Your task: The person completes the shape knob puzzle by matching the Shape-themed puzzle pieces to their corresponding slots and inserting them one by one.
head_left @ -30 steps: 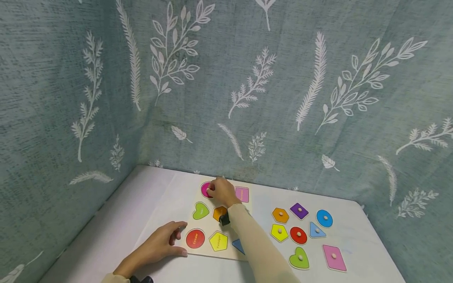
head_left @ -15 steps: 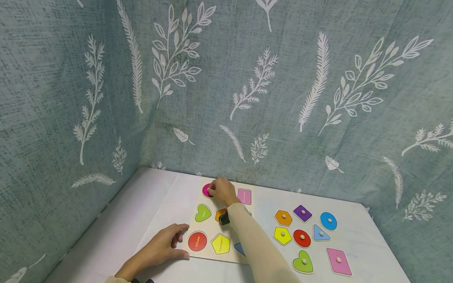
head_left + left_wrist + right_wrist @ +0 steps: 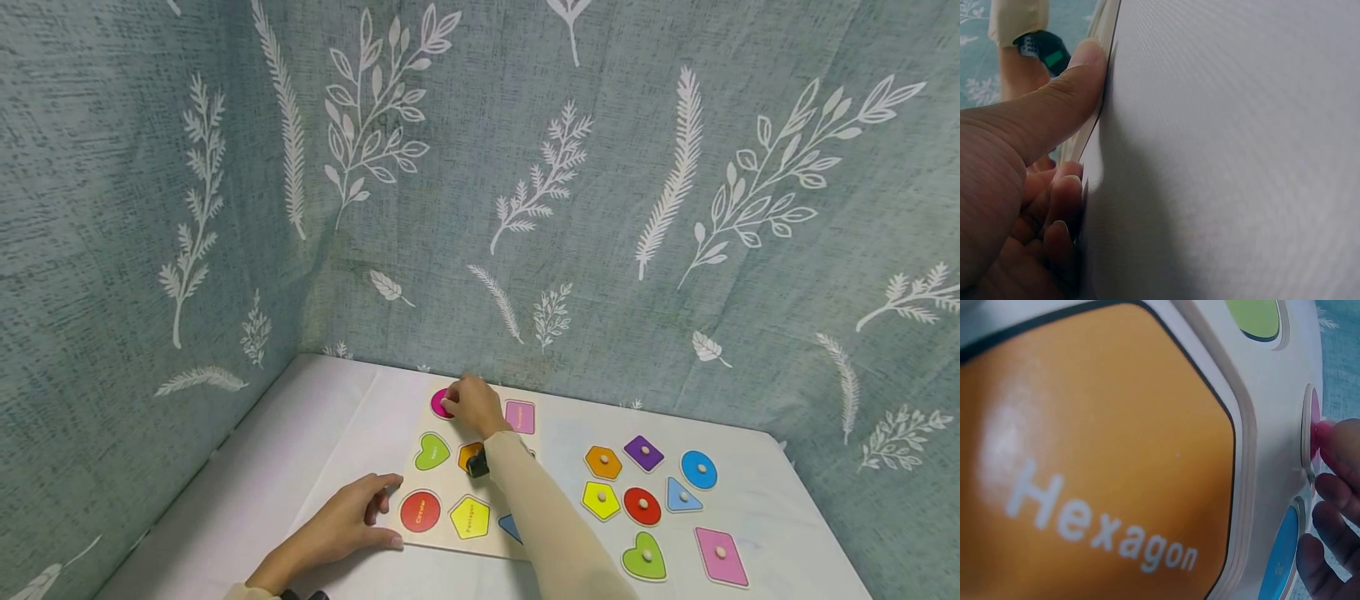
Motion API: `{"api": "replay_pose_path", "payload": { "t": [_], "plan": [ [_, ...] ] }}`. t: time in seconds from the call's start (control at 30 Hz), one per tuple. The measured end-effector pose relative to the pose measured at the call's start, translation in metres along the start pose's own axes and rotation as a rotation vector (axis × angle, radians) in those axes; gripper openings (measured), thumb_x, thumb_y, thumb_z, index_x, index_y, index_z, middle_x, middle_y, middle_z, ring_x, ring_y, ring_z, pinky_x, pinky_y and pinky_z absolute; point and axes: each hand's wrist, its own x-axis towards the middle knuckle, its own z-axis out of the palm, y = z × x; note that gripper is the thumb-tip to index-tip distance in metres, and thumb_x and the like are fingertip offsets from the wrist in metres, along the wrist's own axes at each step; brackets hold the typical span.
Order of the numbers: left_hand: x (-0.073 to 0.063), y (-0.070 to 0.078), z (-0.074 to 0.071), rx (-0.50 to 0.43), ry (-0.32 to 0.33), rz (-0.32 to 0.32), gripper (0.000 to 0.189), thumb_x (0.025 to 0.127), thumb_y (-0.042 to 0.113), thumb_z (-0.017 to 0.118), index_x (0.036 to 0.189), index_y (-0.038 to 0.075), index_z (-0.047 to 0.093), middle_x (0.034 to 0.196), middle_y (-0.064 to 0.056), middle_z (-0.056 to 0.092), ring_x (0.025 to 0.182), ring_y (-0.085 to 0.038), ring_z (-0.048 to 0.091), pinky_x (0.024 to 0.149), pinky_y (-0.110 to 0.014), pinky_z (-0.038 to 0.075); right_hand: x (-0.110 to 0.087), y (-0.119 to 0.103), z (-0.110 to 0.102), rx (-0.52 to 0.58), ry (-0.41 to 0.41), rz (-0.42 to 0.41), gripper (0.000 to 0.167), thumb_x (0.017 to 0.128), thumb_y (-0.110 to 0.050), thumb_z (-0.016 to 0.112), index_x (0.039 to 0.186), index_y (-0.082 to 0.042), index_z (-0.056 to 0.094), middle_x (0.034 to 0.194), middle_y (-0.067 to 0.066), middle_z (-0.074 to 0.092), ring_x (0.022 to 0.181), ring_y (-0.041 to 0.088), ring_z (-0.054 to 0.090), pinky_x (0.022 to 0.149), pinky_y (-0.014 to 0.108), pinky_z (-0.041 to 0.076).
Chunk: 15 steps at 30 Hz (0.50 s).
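A cream wooden shape-puzzle board lies on the white table. My right hand reaches across to its far left part, thumb and fingertips pinching the knob of a magenta puzzle piece. In the right wrist view this magenta piece stands edge-on at the board's surface, the pinched knob pinkish red. My left hand rests at the board's near left corner, thumb and forefinger spread and touching its edges. Seen from the left wrist, the thumb lies against the board's side edge.
Several knobbed pieces lie right of the board, among them an orange hexagon, a red circle, a green heart and a pink rectangle. A patterned curtain hangs close behind the table. My right forearm covers part of the board.
The view has shifted slightly, so the board and pieces sit a little lower and farther right in it. Both hands keep their places on the board.
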Motion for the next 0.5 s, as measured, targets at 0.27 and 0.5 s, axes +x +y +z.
{"api": "replay_pose_path", "payload": {
  "t": [0.27, 0.5],
  "plan": [
    [-0.0009, -0.0003, -0.0001, 0.001, 0.005, 0.017, 0.086, 0.069, 0.037, 0.096, 0.136, -0.002, 0.058, 0.092, 0.005, 0.053, 0.076, -0.007, 0.049, 0.065, -0.024, 0.044, -0.0003, 0.0024, 0.0035, 0.033, -0.001, 0.016, 0.018, 0.095, -0.031, 0.075, 0.093, -0.013, 0.079, 0.089, -0.002, 0.060, 0.082, 0.014, 0.056, 0.075, 0.033, 0.052],
    [-0.0018, 0.0011, -0.0013, -0.003, 0.002, 0.003, 0.086, 0.069, 0.037, 0.096, 0.136, -0.002, 0.058, 0.092, 0.004, 0.053, 0.076, -0.008, 0.049, 0.064, -0.024, 0.044, -0.0005, 0.0015, 0.0049, 0.087, -0.002, 0.031, 0.019, 0.096, -0.031, 0.075, 0.093, -0.013, 0.080, 0.086, -0.003, 0.058, 0.081, 0.012, 0.053, 0.076, 0.031, 0.050]
  ]
}}
